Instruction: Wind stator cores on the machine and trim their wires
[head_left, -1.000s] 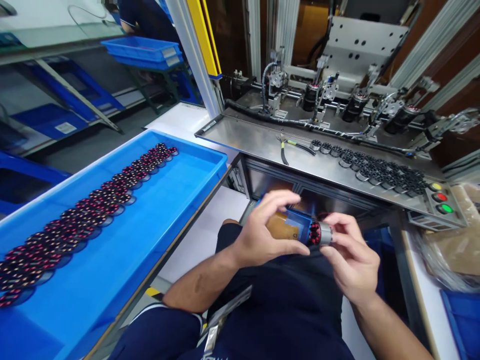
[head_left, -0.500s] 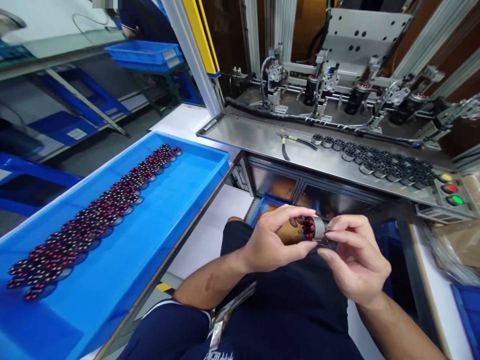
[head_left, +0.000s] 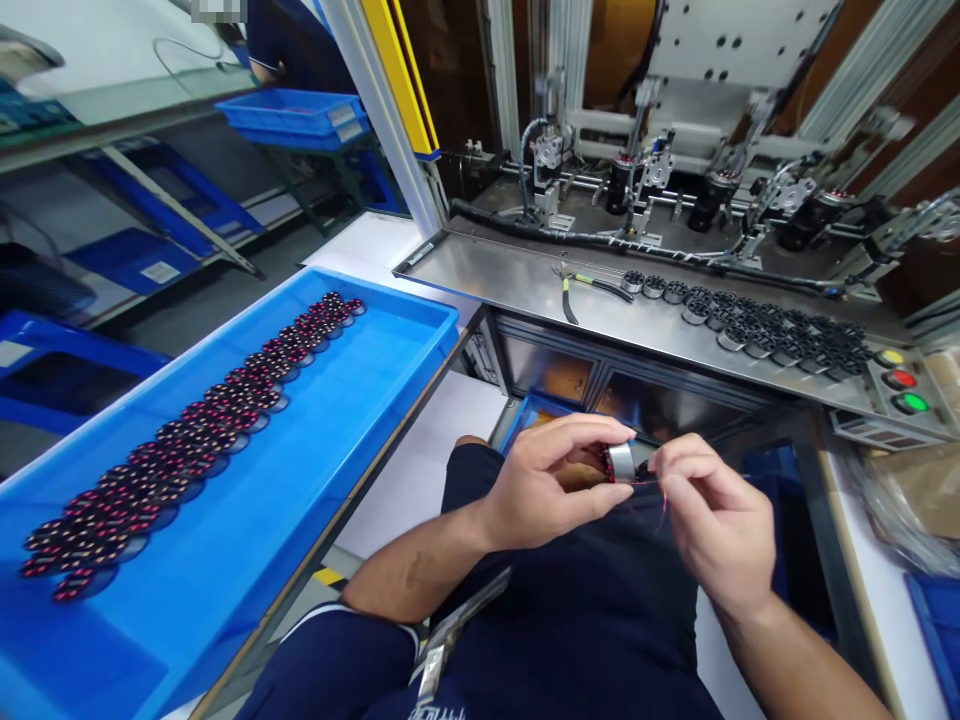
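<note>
Between the thumb and fingers of my left hand (head_left: pixel 551 480) is a motor stator (head_left: pixel 621 462), a short silver ring with red windings at its left end, lying on its side above my lap. My right hand (head_left: pixel 720 510) is close by on the right, thumb and forefinger pinched on thin red lead wires (head_left: pixel 664 500) that come from the stator. A loose wire end hangs below those fingertips. To the left, a long blue tray (head_left: pixel 360 400) holds rows of wound stators (head_left: pixel 225 410) with red and black tops.
On the metal shelf (head_left: pixel 510 280) ahead lie green-handled cutters (head_left: pixel 592 285) and many unwound black-and-silver stators (head_left: pixel 780 330). Behind stands a machine with several black spindles (head_left: pixel 709 200). A control box with a red button (head_left: pixel 900 380) is at right. A person (head_left: pixel 300 45) works at far left.
My right thumb and forefinger have closed on the wires and drawn slightly away from the stator. The stator has turned a little in my left hand, showing less of its red windings.
</note>
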